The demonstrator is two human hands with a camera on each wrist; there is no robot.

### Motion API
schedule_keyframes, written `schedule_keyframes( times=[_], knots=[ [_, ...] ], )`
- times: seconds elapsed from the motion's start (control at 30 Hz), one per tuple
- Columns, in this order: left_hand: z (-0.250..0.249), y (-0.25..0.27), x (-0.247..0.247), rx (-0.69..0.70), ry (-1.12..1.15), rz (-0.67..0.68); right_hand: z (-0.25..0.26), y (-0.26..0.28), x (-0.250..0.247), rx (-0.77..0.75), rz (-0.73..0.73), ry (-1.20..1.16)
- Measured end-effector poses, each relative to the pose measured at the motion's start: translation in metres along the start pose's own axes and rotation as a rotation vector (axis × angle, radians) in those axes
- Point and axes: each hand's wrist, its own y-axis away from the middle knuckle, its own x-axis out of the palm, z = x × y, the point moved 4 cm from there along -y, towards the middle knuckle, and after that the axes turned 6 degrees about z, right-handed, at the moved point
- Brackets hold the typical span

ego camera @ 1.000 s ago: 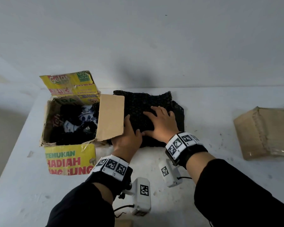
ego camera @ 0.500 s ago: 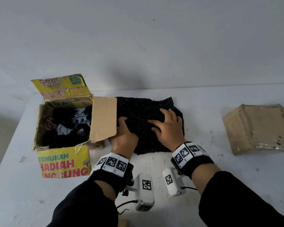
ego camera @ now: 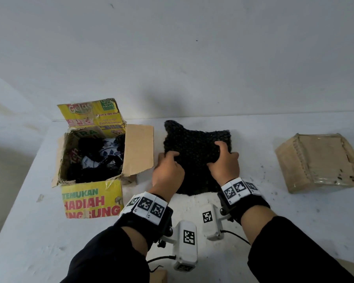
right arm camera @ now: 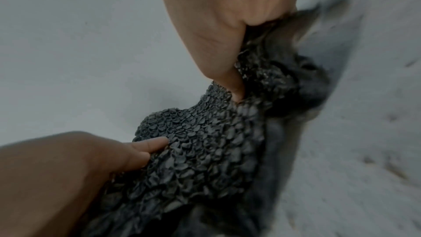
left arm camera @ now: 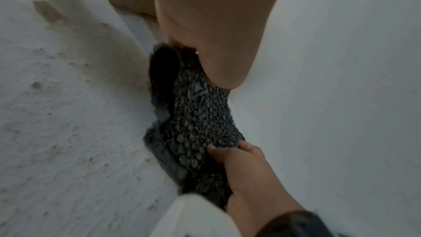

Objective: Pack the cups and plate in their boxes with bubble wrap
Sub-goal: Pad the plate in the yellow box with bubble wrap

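Note:
A sheet of black bubble wrap lies on the white table in front of me, its far left corner curled up. My left hand grips its left edge and my right hand grips its right side, fingers curled into the wrap. In the wrist views the bubble wrap bunches between the two hands. To the left stands an open yellow cardboard box; inside it a blue-and-white plate lies among black bubble wrap. No cup shows.
A brown cardboard box covered with clear plastic lies at the right of the table. A grey wall rises just behind the table. The yellow box's brown flap stands open close to my left hand.
Both hands went from lying flat on the bubble wrap to curling into it and gripping it. The wrap's far left corner has lifted off the table.

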Motion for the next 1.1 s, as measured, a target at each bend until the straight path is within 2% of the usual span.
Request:
schedule_keyframes(
  times=[0.1, 0.23, 0.33, 0.47, 0.57, 0.7, 0.87, 1.1],
  knots=[
    [-0.016, 0.011, 0.0, 0.145, 0.05, 0.036, -0.006, 0.007, -0.022, -0.007, -0.056, -0.094],
    [-0.037, 0.03, -0.016, 0.279, 0.235, 0.004, -0.009, 0.023, -0.054, 0.002, -0.141, -0.266],
    [-0.041, 0.039, -0.041, 0.244, 0.531, 0.05, 0.0, 0.035, -0.07, -0.052, -0.161, -0.476],
    [-0.034, 0.049, -0.09, 0.214, 0.896, 0.122, 0.039, 0.055, -0.087, -0.161, -0.163, -0.606],
    [-0.009, 0.051, -0.132, 0.191, 0.922, 0.157, 0.082, 0.069, -0.086, -0.259, -0.093, -0.676],
    [0.052, 0.046, -0.178, 0.045, 0.978, 0.122, 0.135, 0.082, -0.062, -0.305, 0.019, -0.752],
    [0.119, 0.042, -0.218, -0.063, 0.864, 0.005, 0.178, 0.085, -0.013, -0.328, 0.06, -0.602],
    [0.175, 0.035, -0.232, -0.168, 0.901, 0.059, 0.208, 0.078, 0.043, -0.393, 0.023, -0.17]
  ],
)
